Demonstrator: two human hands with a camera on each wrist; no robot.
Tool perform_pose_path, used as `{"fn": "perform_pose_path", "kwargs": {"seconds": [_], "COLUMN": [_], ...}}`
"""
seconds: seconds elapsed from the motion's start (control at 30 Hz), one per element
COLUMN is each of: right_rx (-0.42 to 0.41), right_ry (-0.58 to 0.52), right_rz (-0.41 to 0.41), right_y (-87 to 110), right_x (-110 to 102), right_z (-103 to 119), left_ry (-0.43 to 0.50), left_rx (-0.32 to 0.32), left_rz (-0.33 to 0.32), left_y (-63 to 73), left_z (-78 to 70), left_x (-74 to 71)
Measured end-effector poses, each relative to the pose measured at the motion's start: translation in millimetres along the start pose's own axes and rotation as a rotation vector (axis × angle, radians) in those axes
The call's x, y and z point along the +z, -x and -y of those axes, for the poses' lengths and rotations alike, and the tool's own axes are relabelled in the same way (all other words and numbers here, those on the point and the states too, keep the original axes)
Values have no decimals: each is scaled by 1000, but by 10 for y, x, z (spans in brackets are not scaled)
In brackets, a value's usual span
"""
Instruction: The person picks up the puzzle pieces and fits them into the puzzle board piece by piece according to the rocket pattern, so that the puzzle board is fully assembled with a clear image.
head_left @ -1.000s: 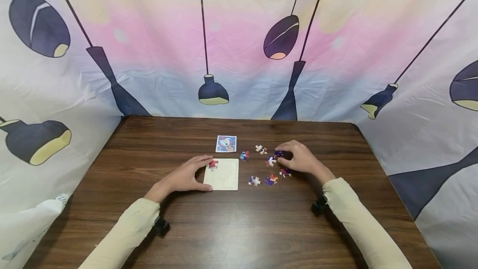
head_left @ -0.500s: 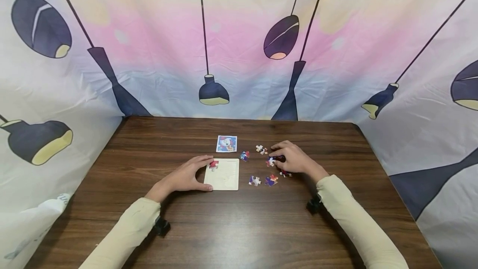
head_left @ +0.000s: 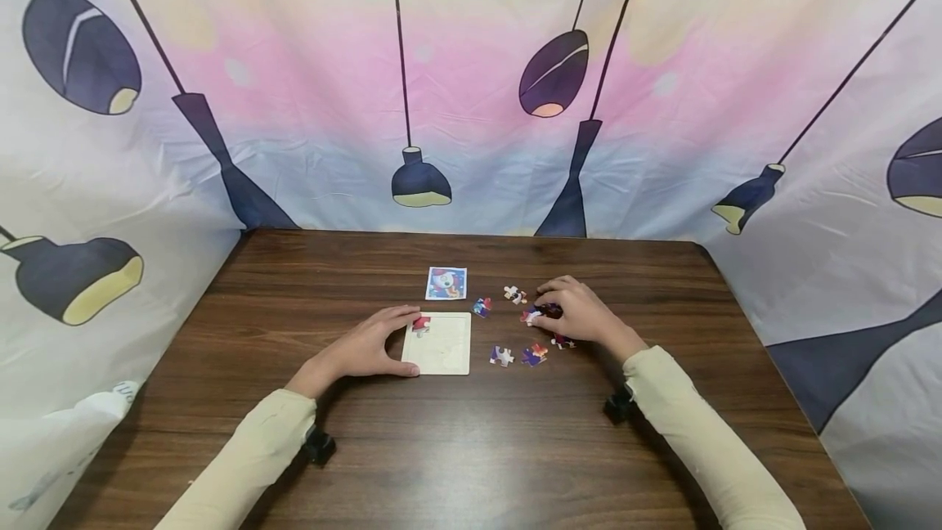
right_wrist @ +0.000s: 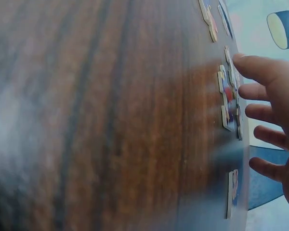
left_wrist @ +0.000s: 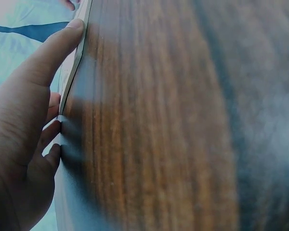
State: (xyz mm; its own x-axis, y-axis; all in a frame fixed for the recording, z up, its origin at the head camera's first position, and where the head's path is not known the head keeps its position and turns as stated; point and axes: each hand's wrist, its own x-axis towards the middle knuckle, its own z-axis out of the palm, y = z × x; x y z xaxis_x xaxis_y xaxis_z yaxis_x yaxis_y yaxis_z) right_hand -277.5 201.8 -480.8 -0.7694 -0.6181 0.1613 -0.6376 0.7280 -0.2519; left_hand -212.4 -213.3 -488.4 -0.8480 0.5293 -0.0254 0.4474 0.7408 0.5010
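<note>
In the head view, a pale square puzzle tray [head_left: 445,350] lies flat on the table. One red and white piece [head_left: 421,325] sits in its far left corner. My left hand [head_left: 361,346] holds the tray's left side, thumb at the near corner and fingers at the far one; the left wrist view shows the thumb [left_wrist: 70,33] against its edge. My right hand [head_left: 581,313] is low over the loose pieces, its thumb touching a white and purple puzzle piece [head_left: 530,316]. Beneath the fingers a dark piece is partly hidden. Seen from the right wrist, those fingers [right_wrist: 260,113] are spread.
A small picture card [head_left: 446,283] lies behind the tray. Other loose puzzle pieces lie around: a white one [head_left: 514,294], a blue and red one [head_left: 482,307], a pale one [head_left: 502,357], and a purple and orange one [head_left: 535,354]. A patterned curtain [head_left: 486,178] hangs behind the table.
My right hand has moved a little left, from the dark piece to the white and purple piece, which has shifted slightly left. My left hand and the tray stay put.
</note>
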Motion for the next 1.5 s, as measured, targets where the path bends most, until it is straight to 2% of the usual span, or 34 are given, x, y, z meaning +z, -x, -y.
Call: {"fn": "perform_pose_path", "kwargs": {"seconds": [0.27, 0.63, 0.87, 1.13, 1.5], "right_rx": [-36, -68, -86, -70, -84], "right_ry": [-5, 10, 16, -2, -101], "right_rz": [45, 27, -36, -61, -114], "right_y": [14, -10, 0, -9, -99], "right_x": [-6, -40, -51, -68, -73], "right_z": [-27, -48, -22, 22, 277], "left_ry": [-6, -5, -14, -9, -5], "left_rx": [5, 4, 7, 7, 5], "left_rz": [-2, -5, -4, -9, -9], "left_y": [-3, -11, -17, -12, -12], "left_z": [9, 8, 12, 20, 24], "left_x": [10, 5, 2, 8, 14]}}
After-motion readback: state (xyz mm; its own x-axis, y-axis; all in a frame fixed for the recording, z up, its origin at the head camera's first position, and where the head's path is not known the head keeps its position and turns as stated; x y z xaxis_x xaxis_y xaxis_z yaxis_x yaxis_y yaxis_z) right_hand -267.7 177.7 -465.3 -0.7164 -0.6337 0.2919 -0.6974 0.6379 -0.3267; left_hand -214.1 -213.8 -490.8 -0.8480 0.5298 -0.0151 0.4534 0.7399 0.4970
